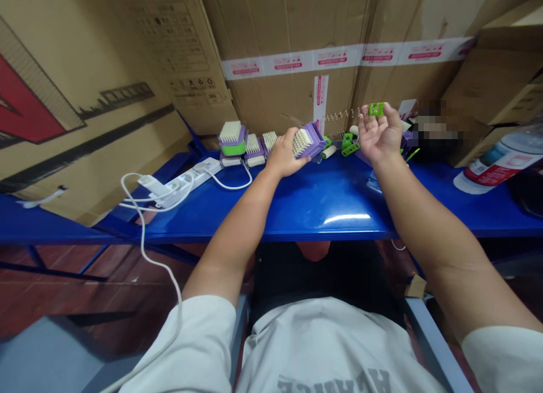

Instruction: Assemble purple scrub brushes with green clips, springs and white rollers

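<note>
In my left hand (285, 154) is a purple plastic brush (311, 142) with rows of cream bristles, tilted up off the table. My right hand (380, 134), raised with the palm toward me, pinches a small bright green plastic piece (376, 109) at its fingertips. A thin, wavy, spring-like strand (341, 116) stretches between the brush and the green piece; how its ends are fixed is too small to tell. Beneath and between my hands lie another green plastic part (350, 146) and a white roller (328, 152).
Left of my hands, a purple-and-green brush (232, 139) and similar bristled pieces stand along the back of the blue table (314, 206). Nearby is a white power strip (186, 181) with cables. Cardboard boxes (288, 31) rise behind, and a labelled bottle (496, 161) lies at the right.
</note>
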A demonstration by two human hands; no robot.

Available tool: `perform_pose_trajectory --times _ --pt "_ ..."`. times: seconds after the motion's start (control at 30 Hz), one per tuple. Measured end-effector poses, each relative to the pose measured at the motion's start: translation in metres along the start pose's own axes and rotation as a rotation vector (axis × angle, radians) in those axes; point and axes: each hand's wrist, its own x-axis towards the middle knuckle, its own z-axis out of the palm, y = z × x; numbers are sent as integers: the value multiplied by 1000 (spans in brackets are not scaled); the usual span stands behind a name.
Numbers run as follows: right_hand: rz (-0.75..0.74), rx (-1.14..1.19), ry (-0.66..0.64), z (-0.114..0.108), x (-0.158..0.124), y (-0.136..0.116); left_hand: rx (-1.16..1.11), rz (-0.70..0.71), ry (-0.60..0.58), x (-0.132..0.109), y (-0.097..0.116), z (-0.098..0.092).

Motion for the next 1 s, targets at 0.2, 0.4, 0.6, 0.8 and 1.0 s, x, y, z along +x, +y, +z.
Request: perform_pose_trajectory --times 0.2,0.4,0.6,0.8,1.0 --pt "-4 32 -67 3 -7 -2 0 28 -6 0 0 0" --pt "47 111 -96 2 -7 1 -4 35 2 0 -1 1" --pt "110 -37 -71 9 -19 -9 -3 34 -10 0 0 0" --pt "142 -43 -94 11 -26 -17 8 51 -16 -1 -1 1" --pt "145 4 -106 12 -29 -18 7 60 -50 -2 2 -1"
